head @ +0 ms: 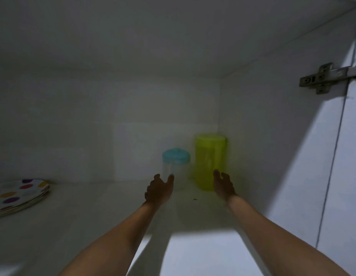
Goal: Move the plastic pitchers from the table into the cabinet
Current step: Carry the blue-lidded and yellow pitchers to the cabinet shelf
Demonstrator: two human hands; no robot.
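**Releasing two pitchers at the back-right of the cabinet shelf**

Reaching in with both bare forearms; hands are empty, fingers spread, palms turned inward, neither wrapped around anything. Left hand [159, 188] sits just in front of the clear plastic pitcher with the light-blue round lid [175, 166]; whether its thumb touches the wall is too blurred to tell. Right hand [223, 185] is at the base of the taller translucent yellow-green cylindrical plastic pitcher [210, 162], fingertips overlapping its lower edge.

Likely why: spread hands read as a let-go, with both pitchers parked deep in the corner to leave the front free.

Both stand upright on the white cabinet shelf [105, 208], side by side, blue-lidded one left of the yellow-green, close, contact unclear. Yellow-green one is nearly against the right side wall. Far left of the left hand: a stack of polka-dot plates [19, 194].
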